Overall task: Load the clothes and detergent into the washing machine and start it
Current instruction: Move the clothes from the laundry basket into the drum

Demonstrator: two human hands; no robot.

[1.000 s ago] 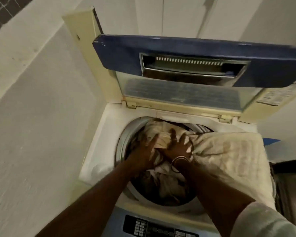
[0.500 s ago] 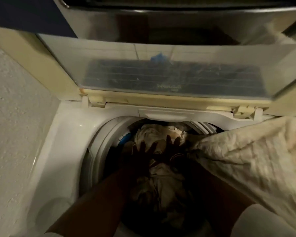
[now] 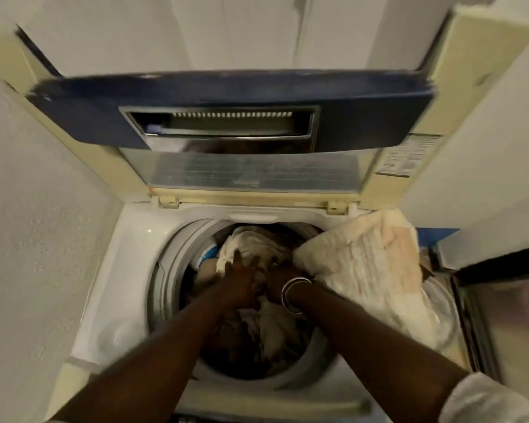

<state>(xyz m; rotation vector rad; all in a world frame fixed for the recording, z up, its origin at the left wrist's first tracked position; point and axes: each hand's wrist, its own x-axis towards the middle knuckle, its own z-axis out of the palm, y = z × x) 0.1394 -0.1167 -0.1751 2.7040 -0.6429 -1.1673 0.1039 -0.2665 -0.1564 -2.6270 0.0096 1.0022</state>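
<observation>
A top-loading washing machine (image 3: 129,270) stands with its blue-edged lid (image 3: 226,90) raised. Its drum holds a pile of cream and dark clothes (image 3: 254,239). Both my hands are down in the drum on that pile. My left hand (image 3: 242,279) presses on the clothes with its fingers stretched forward. Beside it and touching it, my right hand (image 3: 280,274), with a bangle on its wrist, pushes into the same cloth, its fingertips partly buried. A large cream cloth (image 3: 364,270) hangs half out over the machine's right rim. No detergent is in view.
A rough white wall (image 3: 43,239) runs close along the machine's left side. A dark appliance edge (image 3: 486,300) stands tight against the right side. A blue and white part (image 3: 208,254) shows inside the drum's left wall. The control panel sits at the bottom edge, mostly cut off.
My head has pulled back up from the drum, so the whole lid shows again. Both hands stay on the clothes, now closer together and pushed a little deeper.
</observation>
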